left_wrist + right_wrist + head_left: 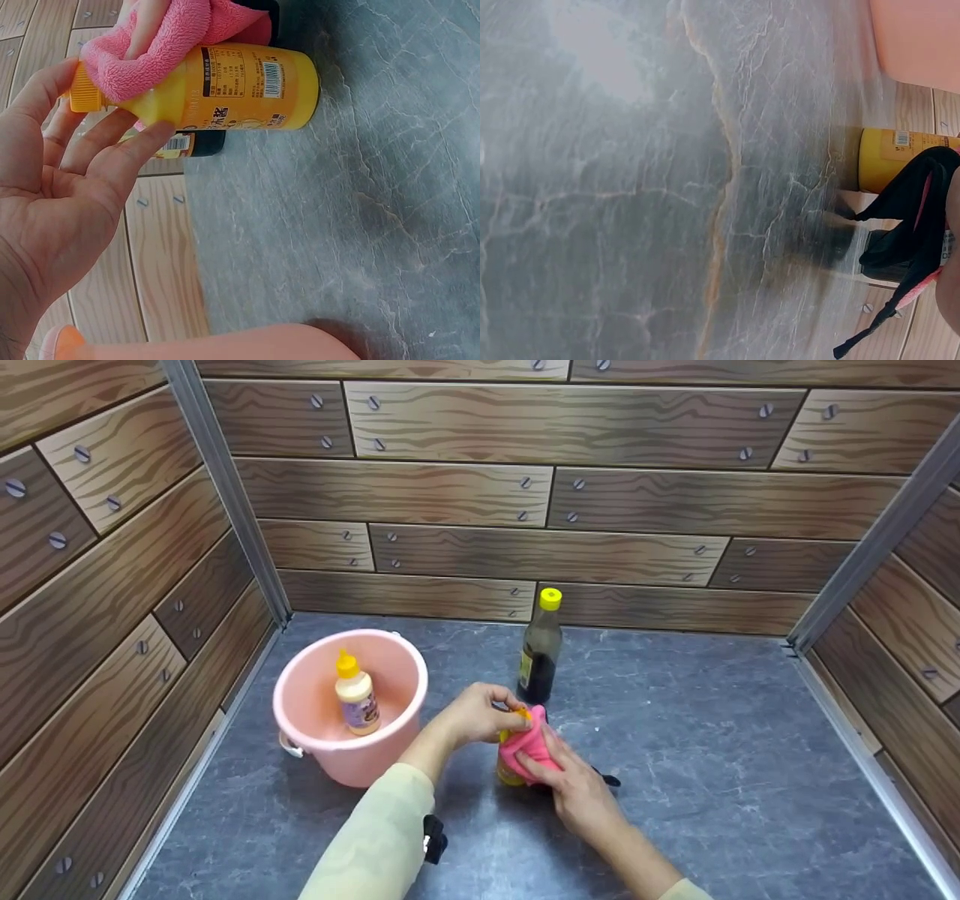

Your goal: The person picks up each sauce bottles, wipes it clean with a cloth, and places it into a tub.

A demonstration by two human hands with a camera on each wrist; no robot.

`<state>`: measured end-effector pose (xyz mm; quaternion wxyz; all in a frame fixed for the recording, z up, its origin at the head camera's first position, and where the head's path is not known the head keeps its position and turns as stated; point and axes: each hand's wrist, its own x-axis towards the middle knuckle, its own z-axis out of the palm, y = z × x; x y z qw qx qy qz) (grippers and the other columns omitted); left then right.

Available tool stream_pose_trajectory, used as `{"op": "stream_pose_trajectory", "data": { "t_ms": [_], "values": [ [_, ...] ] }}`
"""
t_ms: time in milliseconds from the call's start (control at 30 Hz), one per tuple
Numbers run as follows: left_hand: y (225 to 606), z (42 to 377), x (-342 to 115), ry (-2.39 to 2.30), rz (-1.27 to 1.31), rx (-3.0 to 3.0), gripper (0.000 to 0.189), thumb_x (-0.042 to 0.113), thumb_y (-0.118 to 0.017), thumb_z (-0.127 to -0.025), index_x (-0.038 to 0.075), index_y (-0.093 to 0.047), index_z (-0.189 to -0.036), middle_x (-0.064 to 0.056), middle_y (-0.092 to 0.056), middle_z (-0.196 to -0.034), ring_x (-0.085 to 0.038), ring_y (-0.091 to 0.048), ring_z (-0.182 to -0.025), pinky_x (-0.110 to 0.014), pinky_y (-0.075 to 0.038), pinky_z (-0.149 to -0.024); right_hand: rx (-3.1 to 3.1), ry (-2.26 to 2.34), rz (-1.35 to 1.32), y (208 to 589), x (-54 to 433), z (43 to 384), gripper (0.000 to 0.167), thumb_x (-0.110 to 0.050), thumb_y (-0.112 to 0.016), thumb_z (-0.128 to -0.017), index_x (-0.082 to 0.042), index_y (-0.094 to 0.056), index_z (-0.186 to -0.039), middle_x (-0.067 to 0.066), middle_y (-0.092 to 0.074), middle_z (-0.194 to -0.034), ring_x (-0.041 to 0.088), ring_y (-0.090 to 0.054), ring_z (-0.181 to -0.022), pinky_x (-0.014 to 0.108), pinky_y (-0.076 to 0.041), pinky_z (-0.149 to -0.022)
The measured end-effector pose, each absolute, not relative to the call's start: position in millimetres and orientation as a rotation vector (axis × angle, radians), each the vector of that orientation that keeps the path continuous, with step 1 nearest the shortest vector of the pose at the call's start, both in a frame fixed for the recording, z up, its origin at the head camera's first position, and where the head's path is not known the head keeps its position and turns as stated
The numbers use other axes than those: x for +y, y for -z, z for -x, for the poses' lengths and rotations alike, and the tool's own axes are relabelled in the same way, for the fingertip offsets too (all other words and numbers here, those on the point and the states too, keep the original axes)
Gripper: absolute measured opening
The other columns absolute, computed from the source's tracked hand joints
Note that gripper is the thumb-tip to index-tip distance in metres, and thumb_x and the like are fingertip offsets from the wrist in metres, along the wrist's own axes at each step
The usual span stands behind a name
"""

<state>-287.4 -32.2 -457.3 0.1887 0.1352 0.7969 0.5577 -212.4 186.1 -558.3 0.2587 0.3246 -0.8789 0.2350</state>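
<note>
Nearest, the right hand (585, 799) grips one pink cloth (525, 742) against one yellow bottle (255, 90), which stands at that hand's ten o'clock, long axis vertical. The left hand (476, 716) pinches its orange cap (86, 94) from the bottle's own ten o'clock; neither hand is clearly nearer. At nine o'clock sits one pink bucket (352, 765), holding one pale bottle (358, 701). Farthest, near twelve, stands one dark bottle (541, 652): three bottles altogether.

Rough terry cloth (176, 41) — smooth plastic yellow bottle (251, 86), ribbed cap (86, 90) — glossy marble-look surface (750, 750)
</note>
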Motion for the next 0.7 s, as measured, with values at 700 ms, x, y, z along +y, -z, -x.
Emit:
{"op": "stream_pose_trajectory", "data": {
  "t_ms": [700],
  "values": [
    [457.0, 287.5, -32.7, -1.585, -0.348, 2.221, 0.012, 0.016, -0.085, -0.091, 0.010, -0.078, -0.099, -0.007, -0.072, -0.110, -0.020, -0.070, -0.092, -0.041, -0.064, -0.082, -2.401, -0.607, -0.851, 565.3, 186.0, 210.6, 0.075, 0.018, -0.070, -0.077, -0.028, -0.074, -0.136, 0.023, -0.048, -0.158, 0.044, -0.058, -0.133, 0.057, -0.053, -0.101]
  ]
}}
